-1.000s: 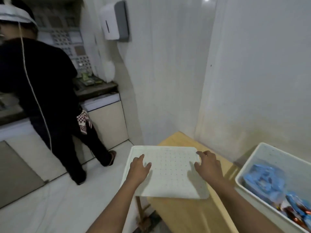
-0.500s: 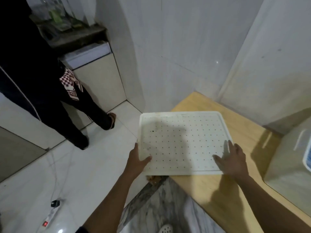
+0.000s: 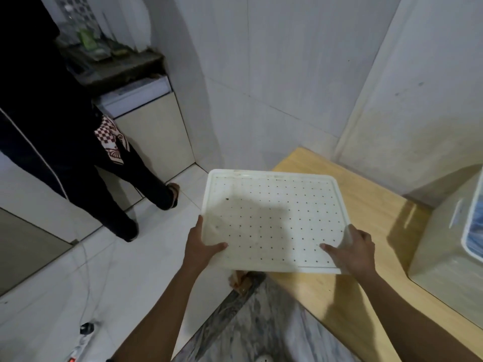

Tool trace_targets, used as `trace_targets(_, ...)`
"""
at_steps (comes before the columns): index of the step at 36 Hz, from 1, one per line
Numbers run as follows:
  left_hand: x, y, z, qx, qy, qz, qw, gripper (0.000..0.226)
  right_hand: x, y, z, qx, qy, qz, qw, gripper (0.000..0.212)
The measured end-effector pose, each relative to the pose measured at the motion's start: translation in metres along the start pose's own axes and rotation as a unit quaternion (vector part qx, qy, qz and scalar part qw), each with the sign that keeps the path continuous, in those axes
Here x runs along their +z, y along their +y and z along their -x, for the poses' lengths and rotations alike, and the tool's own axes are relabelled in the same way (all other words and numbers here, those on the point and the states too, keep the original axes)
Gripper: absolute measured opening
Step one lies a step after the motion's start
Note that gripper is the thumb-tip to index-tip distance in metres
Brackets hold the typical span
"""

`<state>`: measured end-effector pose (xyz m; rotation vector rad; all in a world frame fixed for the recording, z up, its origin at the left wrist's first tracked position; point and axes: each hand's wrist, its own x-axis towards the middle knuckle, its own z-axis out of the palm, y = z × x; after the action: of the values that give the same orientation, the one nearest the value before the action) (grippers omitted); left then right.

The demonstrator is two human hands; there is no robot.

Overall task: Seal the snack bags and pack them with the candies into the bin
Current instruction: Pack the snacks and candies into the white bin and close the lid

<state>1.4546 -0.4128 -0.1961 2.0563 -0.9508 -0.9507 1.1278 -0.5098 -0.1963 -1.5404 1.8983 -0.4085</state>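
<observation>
One wooden table sits on the right. One white bin stands on it at the picture's edge, with something blue inside. One white holed board is over the table's corner. Two hands grip it, the left hand on its left side and the right hand on its right.

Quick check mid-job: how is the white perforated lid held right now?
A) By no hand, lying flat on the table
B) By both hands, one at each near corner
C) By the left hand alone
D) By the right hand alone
B: the left hand grips the near-left corner of the white perforated lid and the right hand grips its near-right corner, each with the thumb on top.
</observation>
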Motion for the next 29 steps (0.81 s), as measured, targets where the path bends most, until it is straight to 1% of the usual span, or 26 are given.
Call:
trace_targets(2,-0.014,0.019,0.003,0.018,0.016,-0.002,1.0,0.115,-0.007,-0.013,0.0,-0.019,0.005,-0.021,1.0,0.083)
trace_targets(5,-0.035,0.051,0.008,0.068,0.045,0.014,0.997,0.109,-0.029,-0.039,-0.004,-0.053,0.022,-0.062,0.996,0.098)
trace_targets(10,-0.053,0.11,0.02,0.141,0.072,0.112,0.981,0.083,-0.081,-0.083,-0.008,-0.116,0.082,-0.087,0.986,0.101)
trace_targets(13,-0.053,0.144,0.026,0.181,0.058,0.158,0.969,0.083,-0.119,-0.097,-0.002,-0.139,0.124,-0.091,0.978,0.1)
trace_targets(15,-0.048,0.162,0.024,0.203,0.04,0.156,0.966,0.08,-0.146,-0.097,0.004,-0.144,0.154,-0.09,0.973,0.1)
trace_targets(17,-0.04,0.179,0.022,0.22,0.031,0.142,0.964,0.078,-0.171,-0.092,0.01,-0.141,0.187,-0.089,0.968,0.1)
trace_targets(21,-0.01,0.218,0.027,0.24,-0.002,0.131,0.962,0.104,-0.217,-0.062,0.028,-0.124,0.243,-0.111,0.956,0.1)
trace_targets(22,0.001,0.228,0.032,0.247,-0.011,0.128,0.961,0.105,-0.227,-0.051,0.034,-0.114,0.252,-0.115,0.954,0.1)
trace_targets(25,0.038,0.254,0.05,0.279,-0.049,0.106,0.953,0.1,-0.254,-0.012,0.054,-0.086,0.282,-0.118,0.948,0.099)
trace_targets(29,0.095,0.272,0.068,0.294,-0.112,0.081,0.946,0.1,-0.281,0.044,0.088,-0.029,0.321,-0.12,0.939,0.098)
